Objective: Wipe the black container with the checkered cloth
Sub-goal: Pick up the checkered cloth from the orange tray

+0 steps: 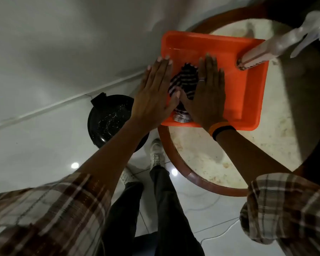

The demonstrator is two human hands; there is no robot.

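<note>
Cloth point(183, 84) and spray bottle point(262, 52) in tray point(248, 93)

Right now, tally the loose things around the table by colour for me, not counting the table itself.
Orange: 1, the tray
Black: 1, the container on the floor
Black and white: 1, the checkered cloth in the tray, under the left hand and right hand
Clear whitish: 1, the spray bottle
Total: 4

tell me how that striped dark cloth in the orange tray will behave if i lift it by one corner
The dark striped fabric cloth lies bunched and folded in the orange plastic tray, so it will likely flop and hang limp. It looks thin, so probably light. Both flat hands, left hand and right hand, rest by it.
</note>
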